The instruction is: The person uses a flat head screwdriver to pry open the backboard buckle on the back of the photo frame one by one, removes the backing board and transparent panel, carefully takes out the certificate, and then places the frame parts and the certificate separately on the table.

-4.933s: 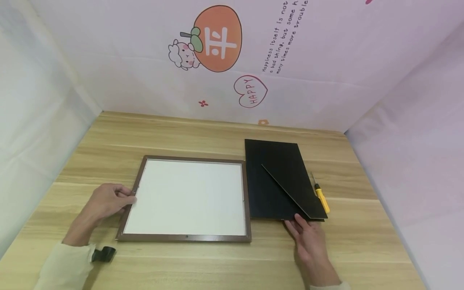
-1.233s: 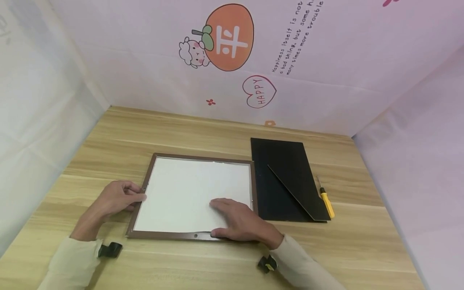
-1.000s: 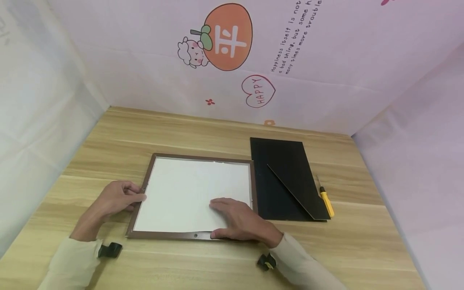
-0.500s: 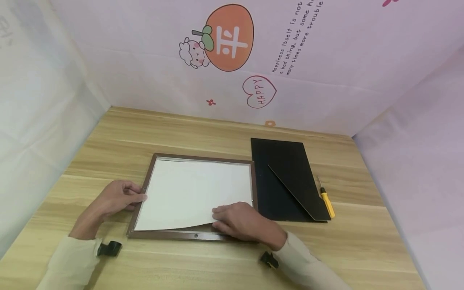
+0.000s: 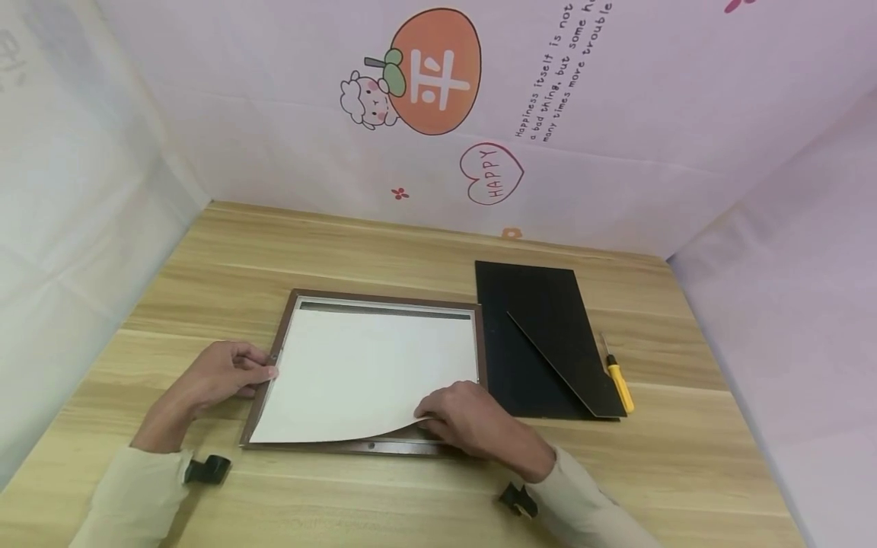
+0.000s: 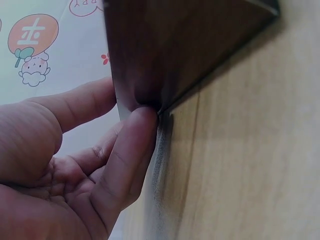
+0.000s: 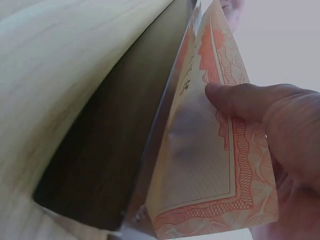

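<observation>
A brown picture frame (image 5: 384, 297) lies on the wooden table with a sheet of paper inside, blank side up. In the right wrist view the sheet's underside shows an ornate orange-red border and some dark writing, like a certificate (image 7: 200, 170). My right hand (image 5: 473, 418) pinches the certificate's near edge toward the right, thumb (image 7: 235, 100) on the printed side, and that edge curls up above the frame. At the frame's left side, my left hand (image 5: 222, 373) grips the bar between thumb and fingers. A dark strip is bared along the far inside edge.
Two black boards (image 5: 524, 285) lie overlapping against the frame's right side, the upper one slanted. Beside them is a yellow-handled screwdriver (image 5: 619, 387). A printed cloth (image 5: 603, 190) stands at the table's back, with pale cloth walls on both sides.
My right hand came from the black boards onto the frame, then took hold of the certificate's near edge, lifting it and drawing it nearer. The left hand stays on the frame.
</observation>
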`<action>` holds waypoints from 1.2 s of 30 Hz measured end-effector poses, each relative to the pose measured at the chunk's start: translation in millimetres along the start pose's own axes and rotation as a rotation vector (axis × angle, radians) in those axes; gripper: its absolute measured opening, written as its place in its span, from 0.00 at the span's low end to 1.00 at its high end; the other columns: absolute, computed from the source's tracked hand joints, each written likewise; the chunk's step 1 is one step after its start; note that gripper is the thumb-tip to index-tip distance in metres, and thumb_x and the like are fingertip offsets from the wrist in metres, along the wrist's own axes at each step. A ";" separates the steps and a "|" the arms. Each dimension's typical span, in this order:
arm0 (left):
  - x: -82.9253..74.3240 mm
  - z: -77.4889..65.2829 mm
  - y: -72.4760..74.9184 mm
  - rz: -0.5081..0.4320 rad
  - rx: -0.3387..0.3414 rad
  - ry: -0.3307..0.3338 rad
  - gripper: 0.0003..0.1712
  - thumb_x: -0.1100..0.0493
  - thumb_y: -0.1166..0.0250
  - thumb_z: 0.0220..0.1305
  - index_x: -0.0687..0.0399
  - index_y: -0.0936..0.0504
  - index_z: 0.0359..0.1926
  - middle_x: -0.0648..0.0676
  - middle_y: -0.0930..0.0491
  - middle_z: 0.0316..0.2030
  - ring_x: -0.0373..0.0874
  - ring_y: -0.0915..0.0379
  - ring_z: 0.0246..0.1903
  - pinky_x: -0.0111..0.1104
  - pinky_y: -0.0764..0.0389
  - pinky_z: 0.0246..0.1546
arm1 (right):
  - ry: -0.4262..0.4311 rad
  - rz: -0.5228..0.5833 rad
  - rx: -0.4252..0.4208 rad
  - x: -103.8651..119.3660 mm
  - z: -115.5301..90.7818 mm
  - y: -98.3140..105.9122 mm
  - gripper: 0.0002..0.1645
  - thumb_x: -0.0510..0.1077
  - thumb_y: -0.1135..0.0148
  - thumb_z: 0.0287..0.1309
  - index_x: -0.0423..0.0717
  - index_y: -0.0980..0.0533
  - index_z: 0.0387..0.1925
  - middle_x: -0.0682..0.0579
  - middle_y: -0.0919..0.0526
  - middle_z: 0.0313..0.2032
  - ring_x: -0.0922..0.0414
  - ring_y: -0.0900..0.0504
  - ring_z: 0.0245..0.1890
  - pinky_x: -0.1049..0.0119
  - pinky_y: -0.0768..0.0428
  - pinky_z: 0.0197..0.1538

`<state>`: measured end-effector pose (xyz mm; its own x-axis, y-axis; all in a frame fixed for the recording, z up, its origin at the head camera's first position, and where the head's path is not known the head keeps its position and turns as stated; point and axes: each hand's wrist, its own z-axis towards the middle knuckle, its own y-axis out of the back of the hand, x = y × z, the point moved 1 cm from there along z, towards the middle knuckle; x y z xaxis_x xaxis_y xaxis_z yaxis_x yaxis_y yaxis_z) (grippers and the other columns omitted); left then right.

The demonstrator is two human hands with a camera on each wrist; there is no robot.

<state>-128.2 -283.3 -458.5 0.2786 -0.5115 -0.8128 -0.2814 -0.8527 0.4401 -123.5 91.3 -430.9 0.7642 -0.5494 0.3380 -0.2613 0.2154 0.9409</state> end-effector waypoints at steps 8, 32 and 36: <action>0.4 -0.5 0.3 0.000 0.000 -0.009 0.25 0.57 0.32 0.64 0.75 0.25 0.53 0.60 0.17 0.41 0.44 0.17 0.38 0.33 0.13 0.38 | 0.016 0.000 0.026 2.6 -4.5 1.1 0.10 0.36 0.36 0.55 0.49 0.15 0.37 0.58 0.12 0.38 0.66 0.16 0.39 0.73 0.17 0.42; 5.3 -0.2 0.6 0.009 -0.001 -0.038 0.25 0.57 0.32 0.64 0.75 0.24 0.53 0.60 0.17 0.41 0.45 0.17 0.38 0.33 0.13 0.38 | 0.116 -0.085 0.021 -0.4 -51.6 -18.4 0.39 0.51 0.27 0.51 0.48 0.28 0.64 0.48 0.26 0.66 0.50 0.28 0.67 0.49 0.25 0.66; 5.1 0.1 0.6 0.008 0.000 -0.033 0.25 0.58 0.33 0.64 0.75 0.25 0.53 0.61 0.17 0.41 0.45 0.17 0.38 0.33 0.13 0.38 | 0.158 -0.014 0.093 -4.6 -59.7 -16.6 0.46 0.34 0.30 0.49 0.41 0.38 0.71 0.45 0.33 0.71 0.49 0.31 0.70 0.55 0.26 0.67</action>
<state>-127.0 -286.4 -462.5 0.2462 -0.5150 -0.8211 -0.2832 -0.8484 0.4472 -87.4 138.5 -449.4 0.8491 -0.4168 0.3246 -0.2982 0.1292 0.9457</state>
